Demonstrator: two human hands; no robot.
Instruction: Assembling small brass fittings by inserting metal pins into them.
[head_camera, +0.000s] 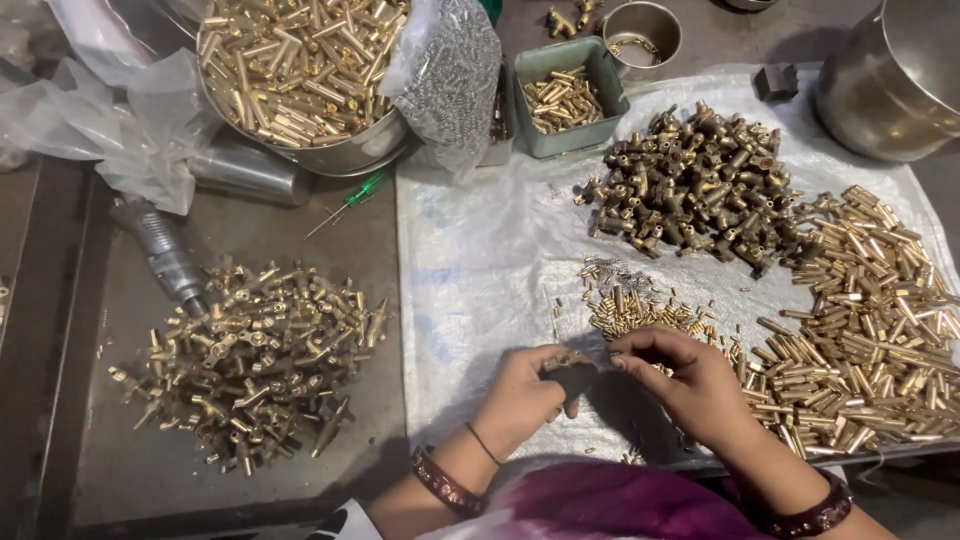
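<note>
Two hands are working low at the centre of a white plastic sheet: the left hand is curling shut around a small dark brass fitting, and the right hand is pinching at the fitting's top with thumb and forefinger, other fingers loosely bent. Packages are sitting along the far edge: a clear bag of small grey parts is leaning on a steel bowl of brass tubes, beside a green rectangular tub and a small round tin. Brass tubes are crowding the right edge; a pile of assembled fittings is lying left, off the sheet. Open room is showing mid-sheet, left of the hands.
</note>
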